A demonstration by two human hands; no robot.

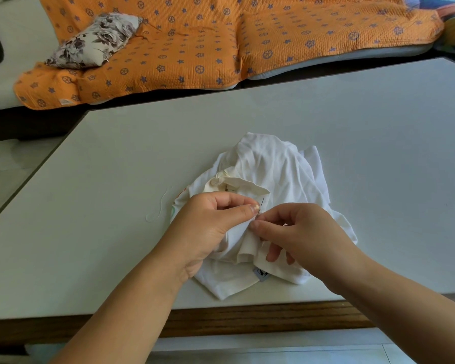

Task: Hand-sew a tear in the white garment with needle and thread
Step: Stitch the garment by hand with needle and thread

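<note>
Arms reach over the brown wood edge (247, 320) of a pale table (116, 193), bare up to the elbows. Both hands meet over a white garment (273, 166) that lies crumpled on the table, close to the near edge and a bit right of the middle.

The left hand (210, 224) has its fingers curled in, and its thumb and first finger pinch a fold of the white cloth. The right hand (300, 232) is just beside it, almost touching. Its thumb and first finger are squeezed together at the low end of the needle (261, 206), and its other fingers hang down onto the cloth. The needle is thin and dark and pokes up between the fingertips of the two hands.

A small grey label (261, 275) sticks out of the garment under the hands. Past the hands there is a pale collar with a round button (214, 182).

A loose bit of light thread (160, 207) lies curled on the table, just left of the garment.

Far behind the table is a seat with an orange blanket (221, 48) that has purple stars and wheels on it. A pillow with grey flowers (95, 40) lies on the blanket at the left.
</note>
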